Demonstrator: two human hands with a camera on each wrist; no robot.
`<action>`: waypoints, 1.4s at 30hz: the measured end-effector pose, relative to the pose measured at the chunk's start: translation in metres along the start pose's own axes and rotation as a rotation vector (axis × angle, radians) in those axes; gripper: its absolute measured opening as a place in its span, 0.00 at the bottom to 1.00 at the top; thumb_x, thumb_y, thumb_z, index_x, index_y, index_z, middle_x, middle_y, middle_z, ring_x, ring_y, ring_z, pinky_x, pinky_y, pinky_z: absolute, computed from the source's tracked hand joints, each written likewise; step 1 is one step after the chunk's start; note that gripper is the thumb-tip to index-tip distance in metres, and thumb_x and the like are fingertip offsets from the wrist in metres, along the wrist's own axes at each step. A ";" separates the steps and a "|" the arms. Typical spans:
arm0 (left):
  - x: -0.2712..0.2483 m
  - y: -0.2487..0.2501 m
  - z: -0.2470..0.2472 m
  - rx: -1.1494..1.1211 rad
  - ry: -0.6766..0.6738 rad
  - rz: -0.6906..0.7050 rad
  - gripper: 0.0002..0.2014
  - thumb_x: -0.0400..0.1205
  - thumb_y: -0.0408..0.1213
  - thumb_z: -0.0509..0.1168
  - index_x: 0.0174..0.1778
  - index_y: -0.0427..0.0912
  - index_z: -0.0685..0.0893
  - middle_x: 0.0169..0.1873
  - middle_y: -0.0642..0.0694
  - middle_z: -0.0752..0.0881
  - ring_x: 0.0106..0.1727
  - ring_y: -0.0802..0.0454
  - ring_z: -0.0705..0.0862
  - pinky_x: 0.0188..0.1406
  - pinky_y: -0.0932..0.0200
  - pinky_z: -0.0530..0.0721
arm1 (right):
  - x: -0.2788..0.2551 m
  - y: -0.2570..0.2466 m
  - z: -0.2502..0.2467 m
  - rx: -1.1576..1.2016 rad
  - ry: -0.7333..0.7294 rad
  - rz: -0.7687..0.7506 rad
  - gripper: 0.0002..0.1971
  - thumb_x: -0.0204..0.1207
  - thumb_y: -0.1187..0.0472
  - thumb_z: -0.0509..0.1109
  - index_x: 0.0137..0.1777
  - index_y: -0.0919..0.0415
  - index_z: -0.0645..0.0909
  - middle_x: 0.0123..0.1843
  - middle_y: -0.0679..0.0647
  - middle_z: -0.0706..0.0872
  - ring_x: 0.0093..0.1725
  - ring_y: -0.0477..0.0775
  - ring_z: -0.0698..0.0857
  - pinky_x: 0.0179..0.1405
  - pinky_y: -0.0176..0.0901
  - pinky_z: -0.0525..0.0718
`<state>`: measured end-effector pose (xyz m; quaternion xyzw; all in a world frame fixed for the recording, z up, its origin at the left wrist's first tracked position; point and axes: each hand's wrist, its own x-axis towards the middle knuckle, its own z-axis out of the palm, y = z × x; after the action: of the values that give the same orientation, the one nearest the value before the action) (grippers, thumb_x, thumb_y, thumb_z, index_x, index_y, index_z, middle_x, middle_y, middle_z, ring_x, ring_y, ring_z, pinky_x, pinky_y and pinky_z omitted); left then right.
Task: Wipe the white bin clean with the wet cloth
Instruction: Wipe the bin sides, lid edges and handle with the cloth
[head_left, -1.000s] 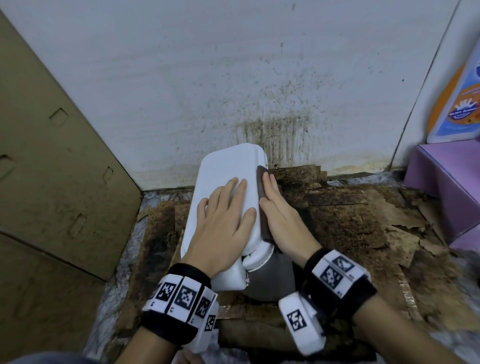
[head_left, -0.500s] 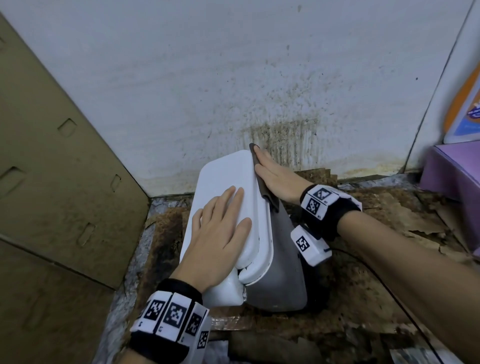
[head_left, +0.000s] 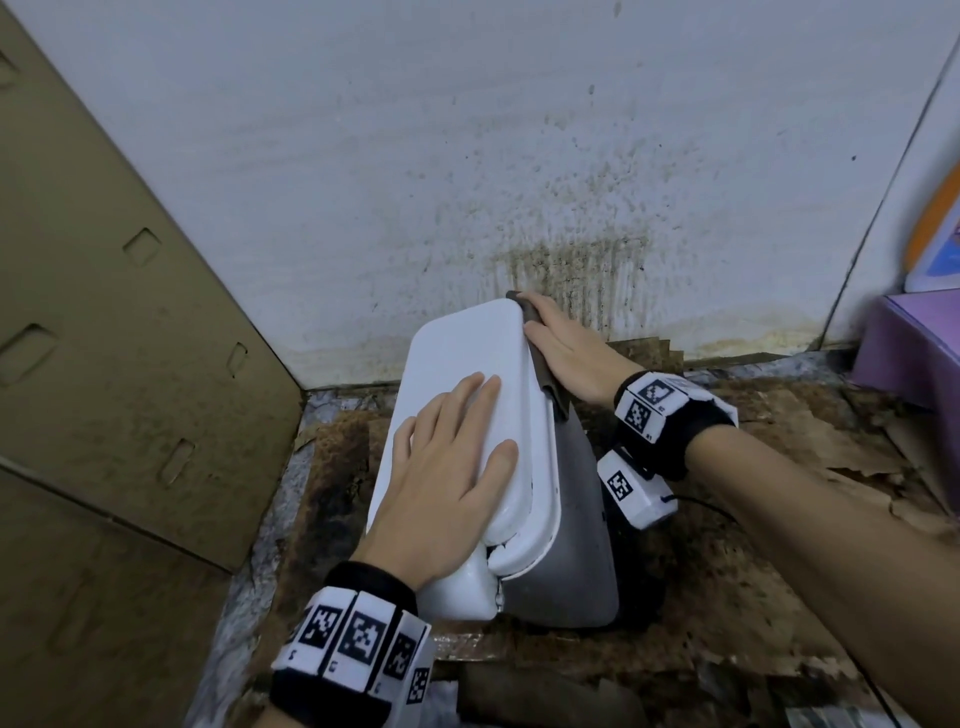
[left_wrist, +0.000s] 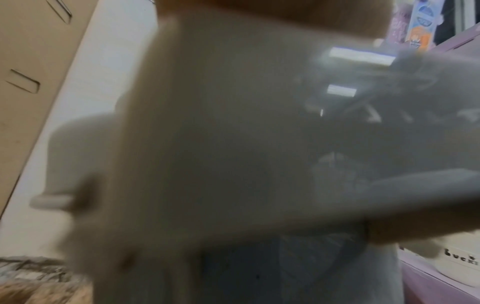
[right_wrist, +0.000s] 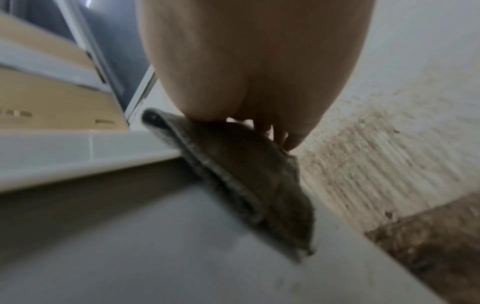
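Pressing flat, fingers straight, left hand (head_left: 447, 467) steadies white bin (head_left: 467, 353) lid. Right hand (head_left: 566, 348), fingers flat, pushes wet cloth (right_wrist: 241, 174) against bin's far right edge.

We see soft, even light in the head view, its edges bowed by the wide lens. Both wrist views are dim and heavily blurred, with pale glare at the left wrist's upper right.

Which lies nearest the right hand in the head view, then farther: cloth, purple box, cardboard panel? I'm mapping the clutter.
1. Cloth, under the right hand, against the white bin.
2. Purple box, far right.
3. Cardboard panel, far left.
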<state>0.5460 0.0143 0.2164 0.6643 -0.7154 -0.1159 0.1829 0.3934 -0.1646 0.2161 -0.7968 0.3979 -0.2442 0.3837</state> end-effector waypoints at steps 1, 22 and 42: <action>0.001 0.001 0.001 0.001 0.000 0.004 0.31 0.89 0.61 0.40 0.90 0.64 0.48 0.88 0.66 0.48 0.88 0.66 0.42 0.87 0.52 0.43 | -0.007 -0.001 0.002 0.029 0.015 0.004 0.25 0.92 0.50 0.48 0.88 0.48 0.56 0.87 0.48 0.63 0.80 0.52 0.71 0.68 0.44 0.67; 0.000 -0.001 0.000 0.002 -0.014 -0.026 0.34 0.85 0.64 0.35 0.90 0.65 0.47 0.88 0.65 0.47 0.88 0.64 0.43 0.86 0.52 0.42 | -0.075 -0.017 0.052 -0.059 0.070 0.018 0.25 0.94 0.52 0.43 0.89 0.53 0.52 0.91 0.50 0.43 0.89 0.49 0.42 0.85 0.47 0.46; 0.002 -0.003 -0.002 -0.013 0.006 -0.027 0.32 0.86 0.62 0.37 0.89 0.65 0.49 0.88 0.67 0.48 0.86 0.68 0.42 0.82 0.60 0.40 | 0.009 -0.013 0.012 0.105 -0.054 0.038 0.25 0.93 0.47 0.41 0.88 0.49 0.54 0.90 0.44 0.51 0.88 0.40 0.44 0.82 0.39 0.43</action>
<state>0.5498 0.0126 0.2172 0.6728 -0.7053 -0.1212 0.1878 0.4124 -0.1616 0.2202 -0.7740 0.3891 -0.2357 0.4403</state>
